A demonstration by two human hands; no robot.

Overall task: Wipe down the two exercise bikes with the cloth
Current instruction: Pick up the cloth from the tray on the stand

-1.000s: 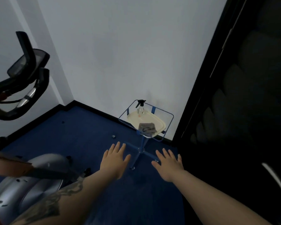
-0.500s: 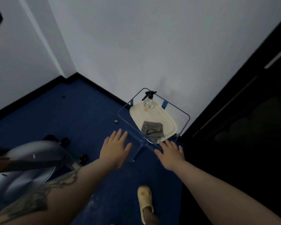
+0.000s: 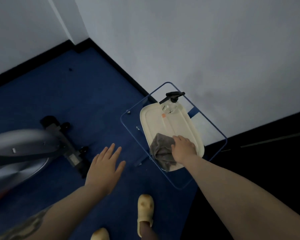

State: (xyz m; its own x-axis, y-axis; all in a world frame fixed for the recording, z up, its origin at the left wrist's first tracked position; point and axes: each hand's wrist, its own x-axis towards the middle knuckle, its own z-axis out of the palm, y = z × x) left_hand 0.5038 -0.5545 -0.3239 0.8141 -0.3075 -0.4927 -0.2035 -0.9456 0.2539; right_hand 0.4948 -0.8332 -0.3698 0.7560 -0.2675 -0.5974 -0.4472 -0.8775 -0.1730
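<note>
Head view looks down into a room corner, where a small blue-framed table [image 3: 213,126] carries a cream tray [image 3: 168,125]. The grey cloth [image 3: 160,151] lies crumpled on the near end of that tray, one fold spilling over the rim toward the person. The right hand [image 3: 184,148] rests on the cloth's right edge, fingers curled down onto the fabric; whether they have pinched it closed I cannot tell. The left hand [image 3: 105,168] hovers well apart, out over the blue floor, palm down, fingers spread wide, holding nothing. So the right hand is plainly the one placed to lift the cloth. A spray bottle [image 3: 171,104] stands at the tray's far end, clear of both hands. The tray's long axis runs away from the person toward the wall. The one exercise bike [image 3: 22,148] in sight lies to the left, past the left hand, so the cloth probably has to travel leftward across the body once it is lifted.
</note>
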